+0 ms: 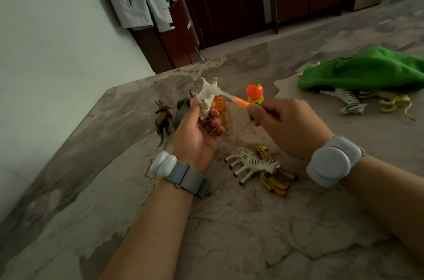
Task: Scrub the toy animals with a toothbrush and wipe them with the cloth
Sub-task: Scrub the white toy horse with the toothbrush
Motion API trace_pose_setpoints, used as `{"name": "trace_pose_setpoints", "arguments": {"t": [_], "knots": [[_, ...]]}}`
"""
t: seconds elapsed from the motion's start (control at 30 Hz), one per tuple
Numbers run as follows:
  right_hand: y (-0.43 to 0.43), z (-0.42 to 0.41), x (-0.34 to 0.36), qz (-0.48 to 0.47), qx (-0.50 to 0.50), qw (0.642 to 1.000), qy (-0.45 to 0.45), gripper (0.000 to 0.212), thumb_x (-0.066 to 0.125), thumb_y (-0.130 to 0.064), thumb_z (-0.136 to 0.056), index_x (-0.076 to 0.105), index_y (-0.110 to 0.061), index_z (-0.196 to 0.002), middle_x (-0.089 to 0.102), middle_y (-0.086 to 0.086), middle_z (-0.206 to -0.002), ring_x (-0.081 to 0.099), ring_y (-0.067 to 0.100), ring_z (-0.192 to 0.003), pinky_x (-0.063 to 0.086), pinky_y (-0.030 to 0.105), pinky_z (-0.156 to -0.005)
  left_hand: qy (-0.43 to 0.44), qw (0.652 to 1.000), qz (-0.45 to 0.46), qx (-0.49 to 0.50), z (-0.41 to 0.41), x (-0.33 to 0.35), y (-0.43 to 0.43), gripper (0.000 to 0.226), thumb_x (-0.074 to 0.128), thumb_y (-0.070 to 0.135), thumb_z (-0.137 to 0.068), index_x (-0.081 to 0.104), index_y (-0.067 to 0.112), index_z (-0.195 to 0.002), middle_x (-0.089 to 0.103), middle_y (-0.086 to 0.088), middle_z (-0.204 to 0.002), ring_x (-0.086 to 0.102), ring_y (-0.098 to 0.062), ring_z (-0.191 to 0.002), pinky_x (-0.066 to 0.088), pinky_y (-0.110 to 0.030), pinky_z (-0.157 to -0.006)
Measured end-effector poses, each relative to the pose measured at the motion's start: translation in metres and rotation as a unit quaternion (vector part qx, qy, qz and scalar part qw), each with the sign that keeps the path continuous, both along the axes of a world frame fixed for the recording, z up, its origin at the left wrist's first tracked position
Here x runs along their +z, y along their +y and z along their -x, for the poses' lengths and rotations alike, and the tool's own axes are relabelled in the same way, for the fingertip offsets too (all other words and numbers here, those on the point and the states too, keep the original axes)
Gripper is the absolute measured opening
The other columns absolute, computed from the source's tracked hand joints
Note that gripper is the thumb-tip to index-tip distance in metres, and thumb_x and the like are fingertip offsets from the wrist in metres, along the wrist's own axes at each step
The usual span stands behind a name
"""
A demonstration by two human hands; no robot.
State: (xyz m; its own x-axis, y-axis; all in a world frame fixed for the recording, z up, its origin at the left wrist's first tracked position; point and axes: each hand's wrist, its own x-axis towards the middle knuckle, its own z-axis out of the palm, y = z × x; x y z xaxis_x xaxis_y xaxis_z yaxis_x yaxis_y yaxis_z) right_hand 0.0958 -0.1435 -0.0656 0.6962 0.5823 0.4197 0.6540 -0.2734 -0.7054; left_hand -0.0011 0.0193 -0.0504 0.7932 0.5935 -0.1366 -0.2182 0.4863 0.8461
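Midway, by our reading: we hold a white toy animal (207, 96) upside down above the desk (229, 233), legs in the air, the left hand (197, 128) with its fingers curled round the body. The right hand (289, 123) pinches the orange handle of the toothbrush (239, 102), fingers closed tight on it, and the blurred clear end appears to meet the animal's side. Scrubbing is under way on this one figure; its wipe is not yet done.

We cannot tell from their surfaces which of the others are clean. A zebra (254, 163) and a giraffe (273, 176) lie touching beside the right wrist. A tiger (220, 106), a grey elephant (182, 111) and a brown animal (163, 119) are grouped just behind the left hand, toward the desk's left edge. Toward the far right corner the green cloth (367, 71) lies heaped, well apart from both hands, draped over a striped white animal (351, 102) and a yellow one (394, 102); they may be finished pieces, or not.

An orange-headed toy (254, 93) stands just beyond the toothbrush. Nothing blocks the brush itself. We judge the snags ahead to be the crowd of figures behind the left hand and the cloth lying across the desk while both hands are full.
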Motion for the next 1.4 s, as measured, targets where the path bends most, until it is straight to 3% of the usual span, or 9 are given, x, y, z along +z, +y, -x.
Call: {"name": "trace_pose_setpoints", "arguments": {"t": [0.07,0.23,0.3,0.47,0.57,0.83,1.0,1.2,1.4], "knots": [[-0.001,-0.003,-0.001,-0.003,-0.017,1.0,0.004,0.047,0.05,-0.05,-0.097,0.065,-0.013,-0.072,0.051,0.002,-0.053,0.048,0.013,-0.054,0.035,0.028,-0.05,-0.003,1.0,-0.001,0.001,0.0,-0.002,0.001,0.054,0.045,0.04,-0.103,0.052,-0.004,-0.133,0.056,-0.003,-0.075,0.045,-0.01,-0.058,0.042,-0.024,-0.053],[0.0,0.004,0.001,0.004,0.037,0.999,-0.004,0.049,0.05,-0.053,-0.095,0.065,-0.011,-0.072,0.055,0.006,-0.059,0.05,0.019,-0.06,0.037,0.03,-0.055,-0.021,1.0,0.007,-0.016,0.0,-0.001,0.001,0.034,0.044,0.037,-0.103,0.059,0.007,-0.109,0.049,-0.002,-0.074,0.041,-0.011,-0.059,0.038,-0.024,-0.055],[0.0,0.004,0.002,0.006,0.03,1.0,-0.005,0.051,0.049,-0.054,-0.094,0.065,-0.011,-0.072,0.055,0.005,-0.058,0.05,0.018,-0.059,0.036,0.028,-0.053,-0.026,0.999,0.02,-0.016,0.0,-0.001,0.001,0.031,0.046,0.034,-0.102,0.055,0.006,-0.111,0.045,-0.001,-0.074,0.04,-0.011,-0.059,0.037,-0.024,-0.054],[-0.001,0.0,0.0,-0.036,-0.005,0.999,0.008,0.045,0.047,-0.052,-0.097,0.062,-0.022,-0.066,0.054,-0.013,-0.053,0.047,0.008,-0.048,0.031,0.019,-0.045,-0.027,0.999,0.025,-0.005,0.0,0.001,0.001,0.02,0.045,0.027,-0.099,0.054,0.009,-0.097,0.041,0.0,-0.07,0.037,-0.011,-0.057,0.034,-0.026,-0.058],[-0.002,0.0,0.001,-0.052,-0.009,0.999,0.012,0.043,0.047,-0.048,-0.099,0.058,-0.026,-0.064,0.052,-0.018,-0.053,0.046,0.008,-0.047,0.03,0.019,-0.046,-0.031,0.999,0.017,-0.004,0.0,0.001,0.002,0.023,0.041,0.029,-0.098,0.051,0.009,-0.104,0.037,0.001,-0.069,0.032,-0.01,-0.056,0.032,-0.026,-0.059],[-0.001,0.0,-0.001,-0.045,-0.009,0.999,0.002,0.047,0.049,-0.053,-0.096,0.063,-0.016,-0.071,0.048,0.0,-0.051,0.042,0.012,-0.048,0.033,0.028,-0.048,-0.018,1.0,0.008,0.011,-0.002,-0.001,0.003,0.028,0.042,0.027,-0.097,0.057,0.006,-0.105,0.036,0.001,-0.063,0.031,-0.009,-0.05,0.035,-0.025,-0.055],[-0.001,-0.001,-0.001,-0.034,-0.019,0.999,-0.001,0.046,0.049,-0.052,-0.095,0.065,-0.017,-0.07,0.047,-0.002,-0.05,0.046,0.012,-0.05,0.034,0.026,-0.049,-0.044,0.998,0.029,0.046,-0.002,-0.001,0.008,0.024,0.043,0.027,-0.097,0.057,0.008,-0.1,0.035,0.001,-0.064,0.031,-0.009,-0.05,0.036,-0.026,-0.055],[-0.001,0.001,0.001,-0.053,-0.009,0.999,-0.001,0.049,0.049,-0.053,-0.095,0.065,-0.013,-0.071,0.048,0.001,-0.051,0.044,0.012,-0.048,0.033,0.025,-0.047,-0.011,0.999,0.007,0.029,-0.004,-0.002,0.001,0.02,0.044,0.024,-0.098,0.055,0.007,-0.102,0.035,0.001,-0.061,0.031,-0.009,-0.047,0.036,-0.025,-0.051],[-0.001,-0.001,-0.002,-0.041,-0.012,0.999,-0.008,0.048,0.05,-0.053,-0.095,0.066,-0.015,-0.071,0.048,0.001,-0.051,0.043,0.012,-0.049,0.034,0.028,-0.049,-0.056,0.996,0.043,0.05,-0.002,-0.001,0.016,0.023,0.043,0.03,-0.097,0.053,0.009,-0.095,0.034,0.002,-0.064,0.03,-0.009,-0.048,0.037,-0.025,-0.052]]}}
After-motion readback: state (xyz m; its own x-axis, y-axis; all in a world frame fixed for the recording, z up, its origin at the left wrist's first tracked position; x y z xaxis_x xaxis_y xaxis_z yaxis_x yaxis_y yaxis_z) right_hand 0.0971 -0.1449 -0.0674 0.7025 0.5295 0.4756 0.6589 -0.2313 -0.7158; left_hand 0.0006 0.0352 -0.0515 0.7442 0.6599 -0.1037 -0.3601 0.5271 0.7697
